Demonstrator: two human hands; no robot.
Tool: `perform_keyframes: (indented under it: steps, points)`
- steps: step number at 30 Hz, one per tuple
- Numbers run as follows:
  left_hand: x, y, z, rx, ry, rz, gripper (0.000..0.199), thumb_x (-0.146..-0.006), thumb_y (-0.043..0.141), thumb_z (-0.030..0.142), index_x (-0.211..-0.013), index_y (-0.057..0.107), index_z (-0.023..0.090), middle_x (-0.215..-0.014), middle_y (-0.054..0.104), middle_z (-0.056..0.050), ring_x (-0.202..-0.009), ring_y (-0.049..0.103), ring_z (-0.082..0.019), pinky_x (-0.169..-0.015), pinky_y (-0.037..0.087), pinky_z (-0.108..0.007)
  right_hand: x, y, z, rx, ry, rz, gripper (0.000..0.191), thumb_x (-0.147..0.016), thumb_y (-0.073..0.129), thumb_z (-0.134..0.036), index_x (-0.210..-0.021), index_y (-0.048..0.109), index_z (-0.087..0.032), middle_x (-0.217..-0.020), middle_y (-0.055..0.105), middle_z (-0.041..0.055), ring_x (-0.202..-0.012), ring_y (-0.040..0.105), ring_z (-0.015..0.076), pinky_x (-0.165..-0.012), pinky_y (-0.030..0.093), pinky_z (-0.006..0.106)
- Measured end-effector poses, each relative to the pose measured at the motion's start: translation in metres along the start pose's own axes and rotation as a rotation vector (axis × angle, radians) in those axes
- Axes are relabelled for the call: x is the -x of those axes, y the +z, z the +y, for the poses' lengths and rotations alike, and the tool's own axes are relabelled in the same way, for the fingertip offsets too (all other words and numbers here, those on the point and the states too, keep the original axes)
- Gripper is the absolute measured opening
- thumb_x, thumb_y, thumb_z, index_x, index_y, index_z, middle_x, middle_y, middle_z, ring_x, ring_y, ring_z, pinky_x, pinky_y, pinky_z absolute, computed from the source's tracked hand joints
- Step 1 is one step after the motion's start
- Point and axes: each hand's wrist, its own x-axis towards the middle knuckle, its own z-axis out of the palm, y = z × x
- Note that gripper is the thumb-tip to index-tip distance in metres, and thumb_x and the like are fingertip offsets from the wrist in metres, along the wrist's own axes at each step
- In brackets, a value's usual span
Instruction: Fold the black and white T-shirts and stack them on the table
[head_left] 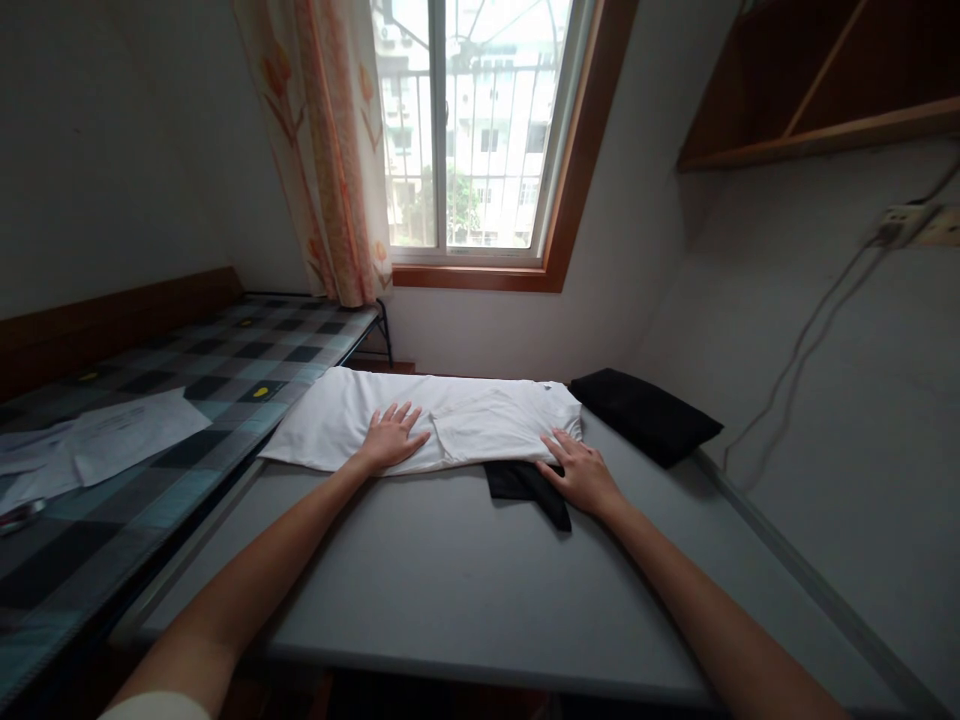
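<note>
A white garment, which looks like a T-shirt [495, 415], lies folded lengthwise across the far part of the grey table [450, 590]. My left hand [393, 440] rests flat on its near middle, fingers spread. At its right end my right hand [581, 470] lies open, fingertips on the white cloth. Under the near edge of the shirt a piece of black cloth [517, 482] sticks out towards me, beside my right hand. Neither hand grips anything.
A folded black cloth item [645, 412] lies at the table's far right by the wall. Left of the table stands a bed with a checked mattress [225, 350] and white papers [135, 430] on it. A cable [799, 350] hangs from the right wall socket.
</note>
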Motion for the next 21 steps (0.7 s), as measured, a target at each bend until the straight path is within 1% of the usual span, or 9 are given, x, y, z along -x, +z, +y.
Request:
perform_keyframes:
  steps: [8,14,17,19,21]
  points:
    - [0.017,-0.007,0.004,-0.008,0.006,-0.043,0.074,-0.086,0.027,0.069,-0.147,0.032,0.026,-0.155,0.027,-0.008,-0.142,0.021,-0.032,-0.111,0.018,-0.053,0.02,-0.01,-0.005,0.012,0.012,-0.049,0.057,-0.091,0.04,-0.05,-0.139,0.047,-0.021,-0.148,0.039,0.0132,-0.135,0.037,0.0266,-0.1,0.036,0.043]
    - [0.019,-0.007,0.004,0.013,0.01,-0.04,0.076,-0.085,0.029,0.072,-0.146,0.034,0.027,-0.154,0.029,-0.008,-0.141,0.023,-0.032,-0.111,0.018,-0.052,0.024,-0.011,-0.008,0.009,0.023,-0.036,0.057,-0.09,0.04,-0.05,-0.139,0.048,-0.021,-0.148,0.04,0.0136,-0.135,0.037,0.0263,-0.101,0.034,0.042]
    - [0.011,-0.009,-0.007,0.066,0.026,-0.023,0.068,-0.087,0.029,0.07,-0.141,0.043,0.03,-0.15,0.037,-0.005,-0.138,0.03,-0.03,-0.11,0.023,-0.051,0.019,-0.018,-0.006,-0.01,0.001,-0.016,0.057,-0.09,0.039,-0.056,-0.134,0.053,-0.023,-0.142,0.048,0.0122,-0.13,0.042,0.0267,-0.103,0.031,0.044]
    - [0.001,-0.013,-0.021,0.12,0.035,-0.009,0.06,-0.091,0.028,0.063,-0.133,0.052,0.029,-0.145,0.045,-0.005,-0.133,0.039,-0.027,-0.107,0.03,-0.046,0.008,-0.025,-0.003,-0.034,0.004,-0.014,0.052,-0.092,0.035,-0.058,-0.122,0.063,-0.027,-0.131,0.058,0.009,-0.123,0.05,0.026,-0.103,0.03,0.045]
    - [-0.012,-0.017,-0.037,0.141,0.032,0.033,0.053,-0.092,0.033,0.056,-0.126,0.058,0.025,-0.141,0.049,-0.006,-0.128,0.045,-0.025,-0.105,0.036,-0.042,-0.011,-0.03,0.002,-0.045,0.037,0.007,0.049,-0.094,0.032,-0.055,-0.105,0.072,-0.028,-0.119,0.066,0.0064,-0.115,0.055,0.0245,-0.101,0.031,0.043]
